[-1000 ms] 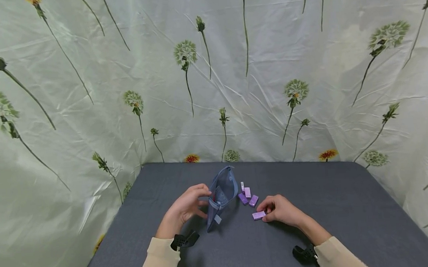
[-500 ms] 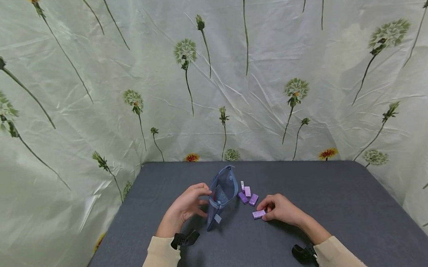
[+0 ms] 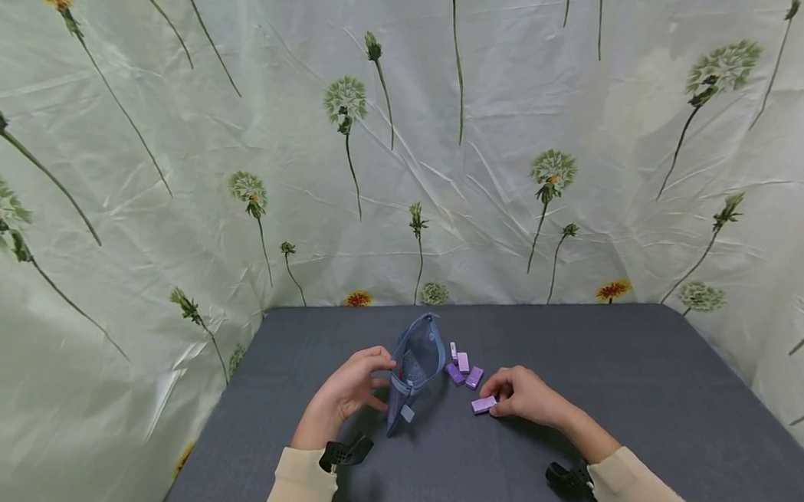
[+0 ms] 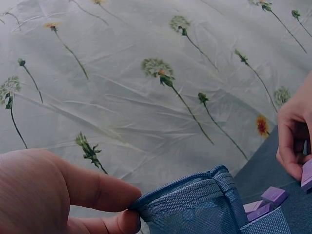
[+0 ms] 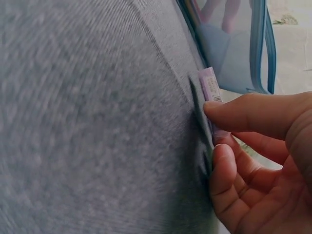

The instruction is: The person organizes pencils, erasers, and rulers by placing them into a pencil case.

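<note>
A blue mesh zip pouch [image 3: 422,353] stands with its mouth gaping, and something faint and reddish shows inside it. Its rim is pinched between the thumb and fingers of my left hand [image 3: 355,386], as the left wrist view confirms on the pouch edge [image 4: 187,207]. To the right of the pouch, my right hand [image 3: 530,398] pinches a small light-purple block [image 3: 484,406] low at the tabletop. In the right wrist view a barcode is visible on this block [image 5: 209,85], under the thumb. Whether the block touches the cloth is hard to tell.
Several more small purple blocks [image 3: 475,377] lie in a loose cluster between the pouch and my right hand. Dark grey cloth covers the table [image 3: 587,347]. A pale flower-printed curtain [image 3: 284,135] hangs behind and along the sides.
</note>
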### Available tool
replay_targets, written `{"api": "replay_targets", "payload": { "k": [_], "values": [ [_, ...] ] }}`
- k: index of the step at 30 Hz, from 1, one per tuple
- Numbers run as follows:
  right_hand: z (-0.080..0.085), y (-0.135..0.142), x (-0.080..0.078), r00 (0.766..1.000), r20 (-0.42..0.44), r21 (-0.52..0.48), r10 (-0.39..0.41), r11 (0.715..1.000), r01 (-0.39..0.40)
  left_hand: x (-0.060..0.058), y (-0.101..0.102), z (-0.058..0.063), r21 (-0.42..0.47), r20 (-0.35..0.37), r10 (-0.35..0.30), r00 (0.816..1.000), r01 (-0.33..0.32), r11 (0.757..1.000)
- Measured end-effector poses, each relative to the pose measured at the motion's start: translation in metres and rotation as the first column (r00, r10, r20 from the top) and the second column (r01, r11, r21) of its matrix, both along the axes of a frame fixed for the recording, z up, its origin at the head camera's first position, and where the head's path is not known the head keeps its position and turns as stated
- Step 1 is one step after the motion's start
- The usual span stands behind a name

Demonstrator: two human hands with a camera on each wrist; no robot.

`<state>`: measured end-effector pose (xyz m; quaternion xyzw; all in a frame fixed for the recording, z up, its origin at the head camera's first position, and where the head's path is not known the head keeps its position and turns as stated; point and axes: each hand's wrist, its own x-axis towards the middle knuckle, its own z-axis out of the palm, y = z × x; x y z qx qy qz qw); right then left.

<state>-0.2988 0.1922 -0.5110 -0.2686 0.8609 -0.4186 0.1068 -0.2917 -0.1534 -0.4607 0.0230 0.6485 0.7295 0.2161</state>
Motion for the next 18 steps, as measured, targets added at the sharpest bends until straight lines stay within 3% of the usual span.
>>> {"api": "replay_targets", "payload": {
  "k": [18],
  "values": [
    [0.022, -0.014, 0.014, 0.993, -0.111, 0.034, -0.044, 0.998, 0.048, 0.003, 0.001, 0.001, 0.001, -0.016, -0.002, 1.0, 0.002, 1.0]
  ]
}}
